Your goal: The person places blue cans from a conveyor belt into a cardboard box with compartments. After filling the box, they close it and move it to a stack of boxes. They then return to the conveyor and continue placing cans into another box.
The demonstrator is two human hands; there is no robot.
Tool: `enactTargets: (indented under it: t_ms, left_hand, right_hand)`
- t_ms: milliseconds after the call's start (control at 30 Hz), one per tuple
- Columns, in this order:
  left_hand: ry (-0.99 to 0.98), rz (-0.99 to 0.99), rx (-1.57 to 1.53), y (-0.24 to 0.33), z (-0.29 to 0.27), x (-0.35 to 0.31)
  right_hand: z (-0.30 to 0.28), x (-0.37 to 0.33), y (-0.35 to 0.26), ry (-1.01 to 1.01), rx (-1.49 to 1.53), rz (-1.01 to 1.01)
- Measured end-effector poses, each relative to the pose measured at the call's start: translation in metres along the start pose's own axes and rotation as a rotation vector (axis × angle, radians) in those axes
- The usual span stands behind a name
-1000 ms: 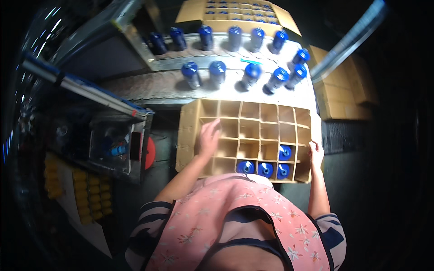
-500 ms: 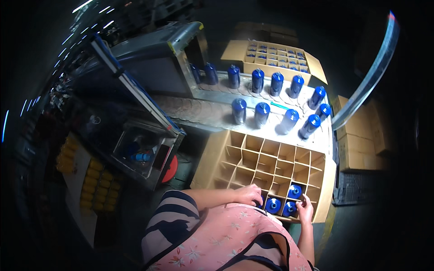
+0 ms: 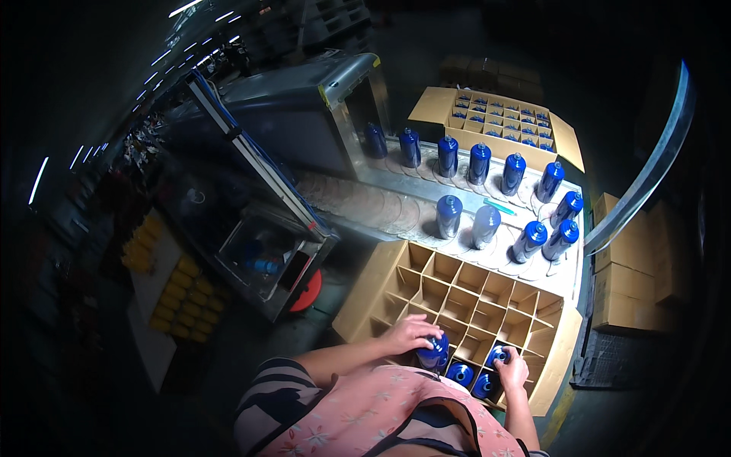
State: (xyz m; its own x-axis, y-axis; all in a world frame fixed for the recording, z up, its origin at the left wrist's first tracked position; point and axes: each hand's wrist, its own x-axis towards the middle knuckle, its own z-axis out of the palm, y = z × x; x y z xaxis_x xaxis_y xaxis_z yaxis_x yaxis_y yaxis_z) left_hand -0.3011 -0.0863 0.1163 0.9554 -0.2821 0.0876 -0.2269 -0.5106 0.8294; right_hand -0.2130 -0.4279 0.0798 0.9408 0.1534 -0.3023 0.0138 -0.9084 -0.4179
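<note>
My left hand [image 3: 412, 335] curls its fingers over the top of a blue bottle [image 3: 435, 352], which stands partly above the dividers at the near left side of an open carton [image 3: 369, 293]. My right hand [image 3: 514, 369] reaches into the near right part and grips the top of another blue bottle [image 3: 498, 355] with thumb and fingers; its lower body is hidden. Between the hands, two more blue bottles, one at the middle [image 3: 460, 373] and one at the right [image 3: 483, 385], sit upright in compartments. Cardboard dividers [image 3: 464, 305] split the carton into cells.
Beyond the carton, blue bottles [image 3: 514, 174] stand in two rows on a pale conveyor [image 3: 396, 221], with a teal stick [image 3: 499, 207] between them. A filled carton [image 3: 499, 142] stands behind. A curved metal strip [image 3: 655, 167] rises at the right, a red stool [image 3: 307, 292] at the left.
The bottle at my left hand shows higher and more fully above the dividers. My right fingers have moved onto a bottle top. The conveyor's bottles have shifted along, and my view has turned slightly.
</note>
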Motion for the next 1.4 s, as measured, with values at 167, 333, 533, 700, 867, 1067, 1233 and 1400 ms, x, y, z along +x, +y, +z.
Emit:
enactTargets:
  t_ms: [167,333,533,700,867,1067,1233,1400]
  left_hand:
    - [0.518,-0.182,-0.321,0.025,-0.12,0.021]
    - [0.841,-0.094,-0.107,-0.019,-0.217,0.064]
    - [0.827,-0.318,0.272,-0.13,-0.267,0.142]
    - [0.728,-0.438,0.325,-0.199,-0.253,0.202]
    - [0.73,-0.309,0.293,-0.217,-0.225,0.221]
    - [0.68,-0.265,0.117,-0.212,-0.218,0.232]
    - [0.662,-0.276,0.163,-0.201,-0.215,0.254]
    - [0.657,-0.28,0.208,-0.188,-0.204,0.257]
  right_hand:
    - [0.011,0.004,-0.004,0.03,0.056,0.053]
    - [0.024,0.011,-0.009,0.064,0.141,0.064]
    - [0.019,0.013,-0.019,0.035,0.394,0.229]
    - [-0.077,0.025,-0.04,0.218,0.955,0.039]
    - [-0.178,0.038,-0.102,0.303,0.879,-0.211]
    - [-0.133,0.177,-0.208,0.177,0.922,-0.39]
    - [-0.053,0.282,-0.276,0.027,0.79,-0.287]
    - [0.011,0.335,-0.293,0.138,0.621,-0.221]
